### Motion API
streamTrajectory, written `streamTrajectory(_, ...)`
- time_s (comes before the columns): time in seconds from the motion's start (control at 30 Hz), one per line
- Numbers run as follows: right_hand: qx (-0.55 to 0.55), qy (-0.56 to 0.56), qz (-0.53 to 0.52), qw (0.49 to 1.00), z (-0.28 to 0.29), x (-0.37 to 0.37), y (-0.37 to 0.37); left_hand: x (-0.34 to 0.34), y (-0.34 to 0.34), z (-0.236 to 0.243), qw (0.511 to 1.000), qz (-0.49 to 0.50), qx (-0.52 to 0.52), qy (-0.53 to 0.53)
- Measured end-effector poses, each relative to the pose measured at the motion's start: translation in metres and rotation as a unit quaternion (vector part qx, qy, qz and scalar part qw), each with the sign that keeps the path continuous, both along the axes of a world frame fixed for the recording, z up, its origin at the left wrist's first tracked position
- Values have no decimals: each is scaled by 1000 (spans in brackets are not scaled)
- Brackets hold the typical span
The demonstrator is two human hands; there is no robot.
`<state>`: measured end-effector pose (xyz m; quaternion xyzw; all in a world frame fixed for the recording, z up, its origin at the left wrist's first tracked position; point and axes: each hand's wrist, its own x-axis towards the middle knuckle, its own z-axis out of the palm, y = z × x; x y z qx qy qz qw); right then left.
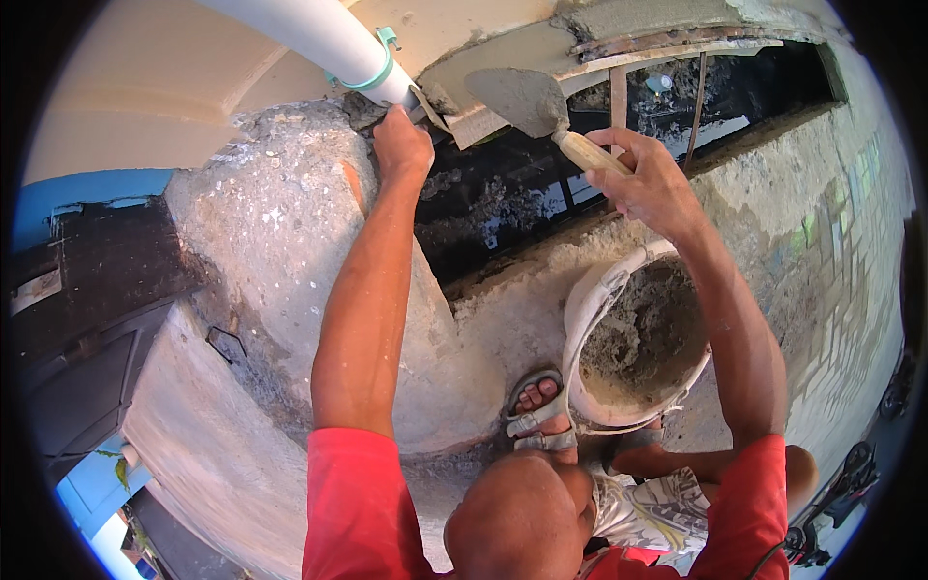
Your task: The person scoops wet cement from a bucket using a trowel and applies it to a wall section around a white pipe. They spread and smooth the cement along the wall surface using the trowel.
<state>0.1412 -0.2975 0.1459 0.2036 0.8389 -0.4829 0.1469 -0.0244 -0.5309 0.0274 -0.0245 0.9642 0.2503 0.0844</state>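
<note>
My right hand (643, 179) grips the wooden handle of a pointed masonry trowel (520, 97). The trowel's flat blade is smeared with grey mortar and lies close to the fresh mortar edge of the wall. My left hand (402, 145) is closed at the lower end of a white pipe (329, 34), and what its fingers hold there is hidden. A thin, bent strip (430, 108) sticks out beside that hand. Between my legs and the drain opening, a white bucket (572, 360) holds wet grey mortar (646, 333).
A dark, wet drain opening (493, 208) runs below the wall, crossed by two upright sticks (701, 101) under a wooden board (677, 53). A green clamp (387, 72) rings the pipe. Rough concrete (280, 213) slopes at left. My sandalled foot (539, 411) is beside the bucket.
</note>
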Motion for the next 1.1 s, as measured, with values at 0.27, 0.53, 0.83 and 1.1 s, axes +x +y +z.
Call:
streamTrajectory(0.27, 209, 65, 226, 949, -5, -56, 37, -1, -2, -4, 1000, 1, 3, 2)
streamTrajectory(0.53, 275, 97, 291, 911, -5, -104, 37, -1, -3, -5, 1000, -5, 16, 12)
streamTrajectory(0.83, 118, 78, 179, 974, -10, -89, 32, -2, -8, -6, 1000, -7, 3, 15)
streamTrajectory(1.1, -156, -25, -27, 987, -27, -65, -6, -4, -2, -10, 1000, 1, 18, 0)
